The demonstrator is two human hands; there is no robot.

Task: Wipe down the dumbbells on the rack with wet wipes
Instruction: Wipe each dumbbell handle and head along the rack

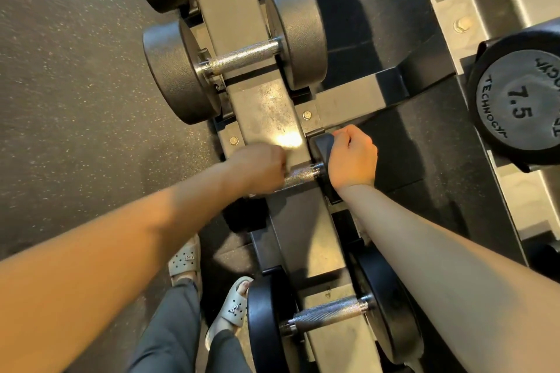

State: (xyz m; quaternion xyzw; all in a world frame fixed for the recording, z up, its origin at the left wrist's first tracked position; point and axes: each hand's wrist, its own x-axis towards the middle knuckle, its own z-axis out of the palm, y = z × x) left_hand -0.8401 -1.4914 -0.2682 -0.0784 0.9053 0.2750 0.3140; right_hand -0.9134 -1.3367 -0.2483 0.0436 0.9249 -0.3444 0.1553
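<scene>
The left hand (pixel 257 169) is a blurred fist curled round the ridged handle of a small dumbbell (pixel 304 175), which lies in its slot on the rack (pixel 263 103). Whether the fist holds anything besides the handle cannot be told. The right hand (pixel 353 157) has its fingers hooked over that dumbbell's right-hand head. Beyond the fingers a larger dumbbell (pixel 239 60) rests on the same rail, and back by the forearms lies a black dumbbell (pixel 330 312).

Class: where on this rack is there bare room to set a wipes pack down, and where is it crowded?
Free: the rail between the large dumbbell and the small dumbbell; the rail before the near dumbbell; the floor leftward. Crowded: the small dumbbell, held by left hand and right hand.
</scene>
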